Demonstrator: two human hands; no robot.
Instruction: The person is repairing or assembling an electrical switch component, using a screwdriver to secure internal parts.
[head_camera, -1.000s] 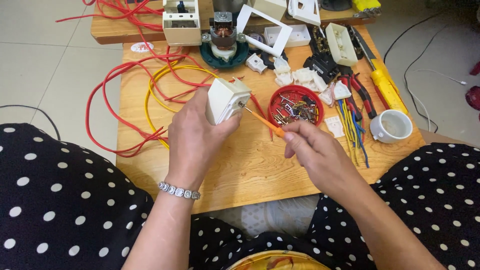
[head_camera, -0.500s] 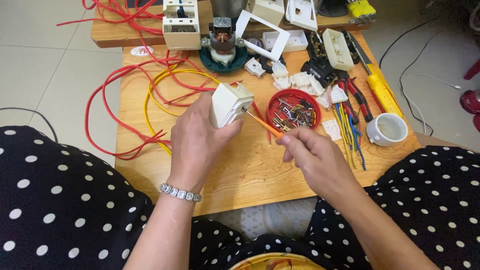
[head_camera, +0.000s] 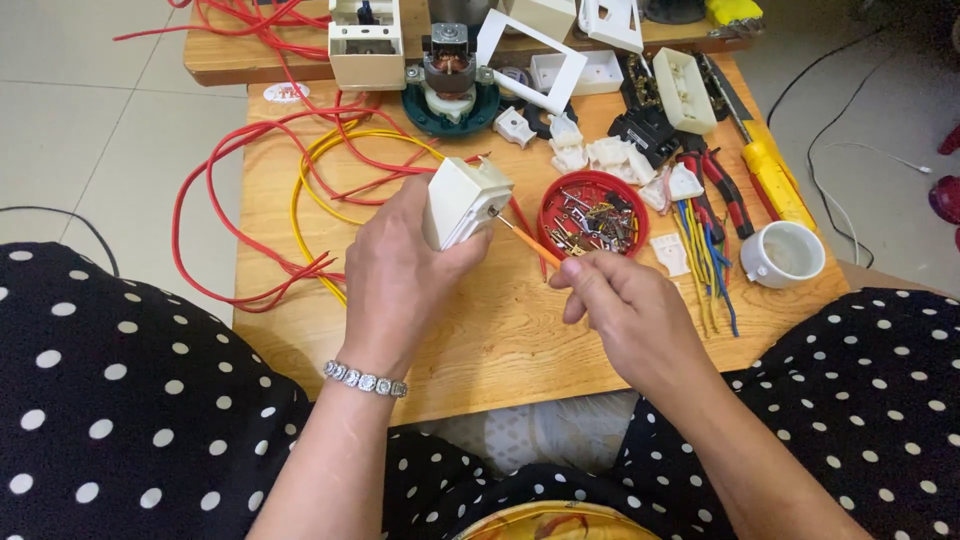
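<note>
Cream switch box (head_camera: 462, 201), orange screwdriver (head_camera: 528, 240), red dish (head_camera: 590, 212), black white-dotted fabric (head_camera: 120, 400)

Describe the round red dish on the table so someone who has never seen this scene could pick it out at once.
On the low wooden table, look just right of the cream socket box held in the left hand. The red dish sits behind the right hand, filled with small metal screws and contacts. It is the only round red container there; the white cup nearby is paler.

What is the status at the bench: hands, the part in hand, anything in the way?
Left hand grips cream switch box. Right hand holds orange screwdriver, tip at the box's side. Red dish of screws just behind; red and yellow wires to the left.
</note>
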